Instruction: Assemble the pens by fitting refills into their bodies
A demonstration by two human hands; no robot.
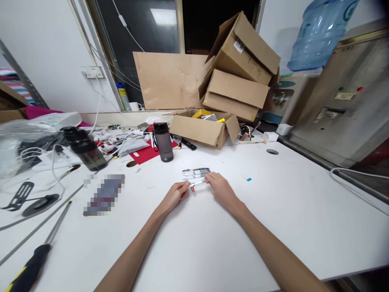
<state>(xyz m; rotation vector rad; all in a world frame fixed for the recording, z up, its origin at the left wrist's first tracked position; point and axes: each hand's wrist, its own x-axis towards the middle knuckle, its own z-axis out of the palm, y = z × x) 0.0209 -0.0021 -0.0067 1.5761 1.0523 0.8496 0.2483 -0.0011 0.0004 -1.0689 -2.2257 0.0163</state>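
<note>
Right, both forearms (145, 238) angle inward across the white table (194, 251), bringing the hands close together, nearly level. The left hand (176, 193) pinches one end of a white pen (197, 183) between thumb and fingers; the right hand (219, 186), knuckles up and fingers curled, is closed on the other end. That pen spans the gap between them, just on the near side of some pens (196, 172) lying side by side. On to the lettering: the top carton (227, 52) wears a white label (238, 47) and dark writing (254, 67), both too small to read; the bottle (163, 142) bears a little pale mark, the water jug (319, 36) a green round one.
</note>
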